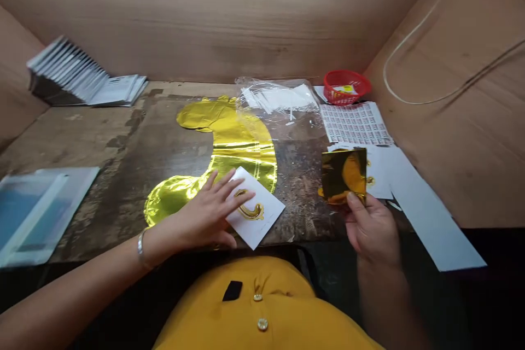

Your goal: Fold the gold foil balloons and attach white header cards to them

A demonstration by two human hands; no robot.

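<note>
Left hand (209, 216) spread flat, pressing white card (270, 219) near worktop (123, 142) front edge, beside gold foil balloon (262, 161). Right hand (371, 229) pinching folded gold foil (343, 175) upright, off worktop, near front right.

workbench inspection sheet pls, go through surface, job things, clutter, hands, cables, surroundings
surface: worn wooden worktop, dark, stained and chipped
job's things: deflated gold foil balloon lying flat; white card printed with a gold shape; folded gold foil piece
clutter: stacked packets back left; clear sleeves front left; clear plastic bag with white items; red plastic basket; printed label sheet; white paper strips
hands: left hand flat on the card; right hand gripping the foil piece
cables: white cable looping along the right wall
surroundings: brown board walls on three sides
</note>
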